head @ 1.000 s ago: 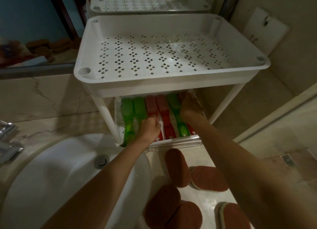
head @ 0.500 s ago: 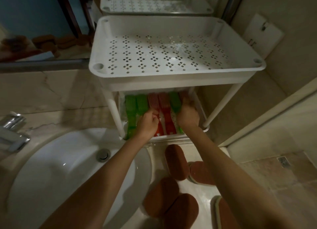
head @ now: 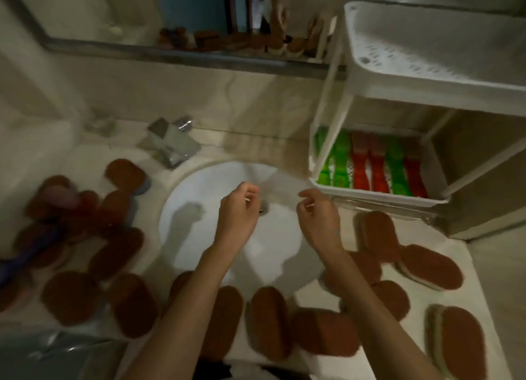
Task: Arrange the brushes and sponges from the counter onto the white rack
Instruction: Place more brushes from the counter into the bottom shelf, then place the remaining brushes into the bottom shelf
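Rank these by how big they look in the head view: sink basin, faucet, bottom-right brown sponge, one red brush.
1. sink basin
2. bottom-right brown sponge, though it lies nearest the camera
3. faucet
4. red brush, which lies farther off, so its true size is unsure

left sponges smear into blur; the rack's upper shelf runs off the right edge.
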Motion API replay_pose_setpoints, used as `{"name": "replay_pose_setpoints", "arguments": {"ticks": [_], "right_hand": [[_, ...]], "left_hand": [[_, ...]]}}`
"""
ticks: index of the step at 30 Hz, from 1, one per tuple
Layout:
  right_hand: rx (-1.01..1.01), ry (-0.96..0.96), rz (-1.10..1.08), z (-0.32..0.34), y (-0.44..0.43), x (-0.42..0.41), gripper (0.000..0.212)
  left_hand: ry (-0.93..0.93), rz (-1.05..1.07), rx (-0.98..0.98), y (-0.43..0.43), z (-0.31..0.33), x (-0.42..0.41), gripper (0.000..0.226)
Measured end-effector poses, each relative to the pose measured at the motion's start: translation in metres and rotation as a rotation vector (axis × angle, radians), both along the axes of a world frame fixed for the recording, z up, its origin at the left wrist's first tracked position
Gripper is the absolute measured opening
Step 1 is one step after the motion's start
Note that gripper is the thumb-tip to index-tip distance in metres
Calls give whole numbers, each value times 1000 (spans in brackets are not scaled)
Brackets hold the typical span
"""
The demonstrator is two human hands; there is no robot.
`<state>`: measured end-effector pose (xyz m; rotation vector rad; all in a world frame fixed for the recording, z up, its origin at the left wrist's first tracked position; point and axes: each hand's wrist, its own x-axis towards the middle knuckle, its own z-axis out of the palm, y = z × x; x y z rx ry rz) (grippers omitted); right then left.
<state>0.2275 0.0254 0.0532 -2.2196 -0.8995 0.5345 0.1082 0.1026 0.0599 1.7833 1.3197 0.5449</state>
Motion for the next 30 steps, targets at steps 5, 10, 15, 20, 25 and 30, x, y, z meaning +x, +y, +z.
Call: {"name": "replay_pose_setpoints", "arguments": {"ticks": [5,10,15,20,25,30], "right_hand": [[-54,87,185,-9,42,-114,29],[-102,77,398,-15,92,-220,28],[-195,-28,594,-27,130,-287,27],[-196,-150,669,-32,169,-314,23],[-239,-149,703,-38,214,-328,35],[-391,-221,681,-44,234,-335,38]], "left_hand": [[9,118,-41,32,-4,-103,19],[184,220,-23,65,-22,-214,23],[255,355,-89,92,-36,-304,24],[491,324,4,122,-52,-354,34],[849,105,47,141,-62,-378,39],[840,23,46,158,-64,-388,36]]}}
